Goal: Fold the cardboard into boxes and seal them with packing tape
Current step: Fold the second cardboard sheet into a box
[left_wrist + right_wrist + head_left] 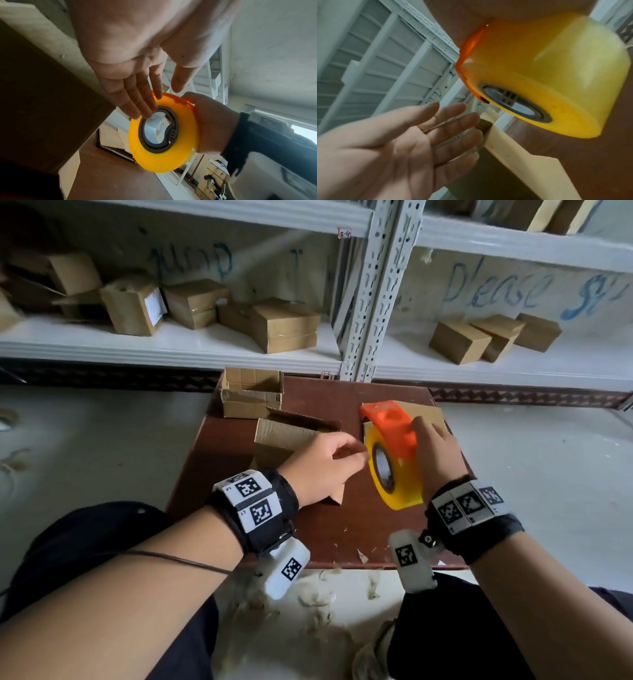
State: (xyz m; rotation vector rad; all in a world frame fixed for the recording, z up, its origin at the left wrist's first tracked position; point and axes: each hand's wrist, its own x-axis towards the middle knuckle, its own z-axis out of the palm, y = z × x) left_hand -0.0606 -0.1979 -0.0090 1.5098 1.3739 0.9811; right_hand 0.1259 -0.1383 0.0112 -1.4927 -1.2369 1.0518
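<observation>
Step in hand: you are readying tape, not yet sealing; no strip is showing on any box.
Right hand (433, 453): your fingers are gripping the orange plastic dispenser (390, 426) carrying the thick yellow roll of packing tape (397, 474), held above the brown tabletop (318, 529).
Left hand (325, 463): your fingers are reaching out straight and loose, holding nothing; the left wrist view is showing fingertips (145, 108) at the roll's face near its core.
Open brown cardboard box (291, 436): it is sitting just beyond your left fingers, flaps up.
Next move: likely you are needing to find the tape's free end, then close those flaps.
</observation>
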